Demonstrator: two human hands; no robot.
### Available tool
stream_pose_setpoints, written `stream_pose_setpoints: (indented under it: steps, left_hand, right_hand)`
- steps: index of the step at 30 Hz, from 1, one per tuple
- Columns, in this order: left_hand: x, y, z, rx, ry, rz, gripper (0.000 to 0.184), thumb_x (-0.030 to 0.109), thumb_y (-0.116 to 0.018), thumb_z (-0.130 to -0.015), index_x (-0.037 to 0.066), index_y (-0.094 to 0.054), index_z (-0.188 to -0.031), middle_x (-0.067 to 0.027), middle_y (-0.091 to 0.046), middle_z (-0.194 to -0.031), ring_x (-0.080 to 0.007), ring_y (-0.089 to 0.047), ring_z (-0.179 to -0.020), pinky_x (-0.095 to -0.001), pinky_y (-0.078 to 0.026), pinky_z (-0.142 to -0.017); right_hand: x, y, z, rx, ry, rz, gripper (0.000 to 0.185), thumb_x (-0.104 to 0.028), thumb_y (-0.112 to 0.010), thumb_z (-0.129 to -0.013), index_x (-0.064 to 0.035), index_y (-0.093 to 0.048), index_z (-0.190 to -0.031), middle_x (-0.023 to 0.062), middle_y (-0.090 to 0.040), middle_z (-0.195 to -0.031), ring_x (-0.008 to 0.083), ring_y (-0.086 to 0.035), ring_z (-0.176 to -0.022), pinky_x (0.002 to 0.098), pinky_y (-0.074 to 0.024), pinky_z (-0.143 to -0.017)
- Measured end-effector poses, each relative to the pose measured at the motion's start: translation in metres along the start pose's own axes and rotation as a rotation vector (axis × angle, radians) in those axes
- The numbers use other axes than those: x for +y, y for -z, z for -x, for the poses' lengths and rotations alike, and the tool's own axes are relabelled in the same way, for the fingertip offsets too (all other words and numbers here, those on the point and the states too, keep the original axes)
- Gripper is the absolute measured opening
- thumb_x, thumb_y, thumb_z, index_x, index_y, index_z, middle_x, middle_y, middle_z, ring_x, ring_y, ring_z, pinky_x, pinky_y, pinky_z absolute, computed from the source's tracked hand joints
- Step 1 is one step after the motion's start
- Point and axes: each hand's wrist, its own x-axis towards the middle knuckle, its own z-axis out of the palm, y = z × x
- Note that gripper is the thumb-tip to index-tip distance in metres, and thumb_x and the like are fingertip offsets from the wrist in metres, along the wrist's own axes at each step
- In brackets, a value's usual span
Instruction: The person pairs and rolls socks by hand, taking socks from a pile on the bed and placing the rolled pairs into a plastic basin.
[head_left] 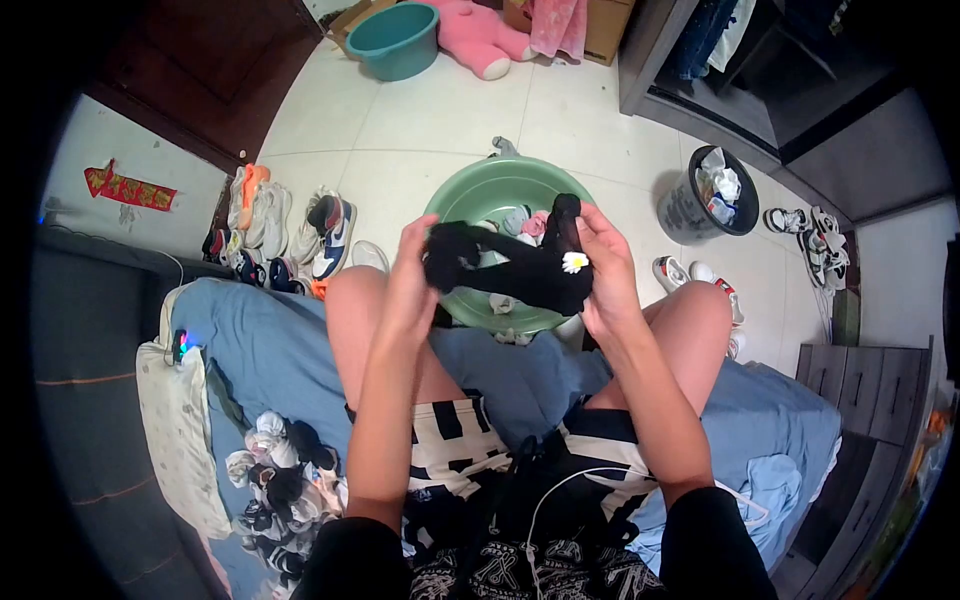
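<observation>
My left hand (411, 262) is closed on the bunched end of black, thin sock-like fabric. My right hand (610, 270) grips the other side of this black sock (545, 284), which has a small white and yellow daisy on it. The dark cloth stretches between both hands, so I cannot tell whether it is one sock or two. Beneath it on the floor stands a green basin (465, 190) with several small socks (520, 222) inside, partly hidden by the black fabric. A grey sock (505, 147) hangs over the basin's far rim.
A pile of balled socks (285, 490) lies on the blue bedsheet (270, 340) at my left. Several shoes (330, 235) line the left wall. At the right stand a trash bin (690, 213) and more shoes (700, 275). A teal basin (400, 50) and pink plush toy (475, 35) are farther off.
</observation>
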Motion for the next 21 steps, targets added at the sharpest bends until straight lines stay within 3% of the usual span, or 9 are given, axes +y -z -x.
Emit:
stream_pose_setpoints:
  steps: [1,4,6,10,12,13,18,21]
  left_hand:
    - [-0.014,-0.005,-0.002,0.079,-0.243,-0.256,0.036,0.032,-0.045,-0.1,0.006,-0.049,-0.123,-0.012,-0.051,-0.121,-0.0241,-0.045,-0.119,-0.0362,-0.035,-0.101]
    - [-0.023,-0.022,0.015,0.31,-0.953,-0.923,0.034,0.019,-0.06,-0.089,0.005,-0.053,-0.119,-0.0154,-0.051,-0.121,-0.0299,-0.045,-0.118,-0.0386,-0.035,-0.101]
    - [-0.018,-0.037,0.034,-0.119,-0.957,-0.902,0.032,0.012,-0.068,-0.082,0.006,-0.057,-0.112,-0.0139,-0.051,-0.118,-0.0303,-0.05,-0.11,-0.038,-0.041,-0.094]
    - [-0.033,-0.06,0.047,-0.162,-0.864,-0.858,0.032,0.009,-0.072,-0.079,0.005,-0.059,-0.108,-0.0112,-0.056,-0.1,-0.0234,-0.056,-0.097,-0.0332,-0.045,-0.085]
    - [-0.042,-0.052,0.039,-0.126,-0.711,-0.684,0.024,0.007,-0.067,-0.085,0.002,-0.059,-0.107,-0.0088,-0.058,-0.085,-0.0166,-0.056,-0.082,-0.028,-0.046,-0.078]
    - [-0.046,-0.045,0.032,-0.081,-0.779,-0.622,0.015,0.012,-0.058,-0.094,0.0,-0.059,-0.103,-0.0033,-0.057,-0.077,-0.011,-0.052,-0.068,-0.0245,-0.044,-0.069]
    - [-0.042,-0.034,0.02,-0.009,-0.535,-0.187,0.024,0.027,-0.045,-0.102,0.005,-0.056,-0.103,0.0037,-0.055,-0.08,-0.0019,-0.048,-0.069,-0.017,-0.038,-0.062]
    - [-0.037,-0.035,0.023,-0.129,-0.328,0.013,0.021,0.02,-0.04,-0.102,0.005,-0.051,-0.111,-0.0054,-0.06,-0.104,-0.0126,-0.058,-0.094,-0.0269,-0.046,-0.083]
  right_hand:
    - [0.002,-0.002,0.0,0.031,0.002,-0.033,0.023,-0.009,-0.044,-0.099,0.0001,-0.051,-0.119,0.0113,-0.065,-0.104,0.0166,-0.064,-0.095,0.0287,-0.0533,-0.085]
    - [0.002,-0.004,0.0,0.082,0.007,-0.01,0.024,-0.014,-0.046,-0.099,0.0,-0.05,-0.118,0.0163,-0.064,-0.107,0.0213,-0.065,-0.099,0.0326,-0.054,-0.087]
    - [0.003,0.001,0.0,0.038,-0.032,-0.022,0.025,-0.015,-0.046,-0.099,-0.0003,-0.048,-0.119,0.0167,-0.063,-0.111,0.0213,-0.064,-0.101,0.0335,-0.0532,-0.088]
    - [0.005,0.002,0.0,-0.013,-0.037,-0.002,0.027,-0.012,-0.047,-0.098,0.0002,-0.046,-0.122,0.0169,-0.061,-0.115,0.0219,-0.062,-0.105,0.035,-0.0505,-0.093]
    - [0.004,-0.003,0.003,-0.098,0.027,0.001,0.031,-0.008,-0.051,-0.095,-0.0001,-0.044,-0.124,0.0149,-0.06,-0.118,0.0206,-0.058,-0.111,0.0349,-0.0464,-0.098]
    - [0.004,-0.004,0.004,-0.098,0.026,-0.004,0.031,-0.008,-0.051,-0.095,-0.0001,-0.044,-0.124,0.0149,-0.06,-0.118,0.0206,-0.058,-0.111,0.0349,-0.0464,-0.098]
    - [0.001,-0.012,0.008,-0.122,-0.07,-0.102,0.046,0.005,-0.061,-0.085,-0.0031,-0.044,-0.127,0.0098,-0.058,-0.121,0.0184,-0.056,-0.113,0.0317,-0.0435,-0.1]
    - [0.004,-0.016,0.011,-0.129,-0.067,-0.032,0.052,0.006,-0.063,-0.084,-0.0034,-0.041,-0.131,0.0084,-0.053,-0.125,0.02,-0.053,-0.117,0.0335,-0.0436,-0.099]
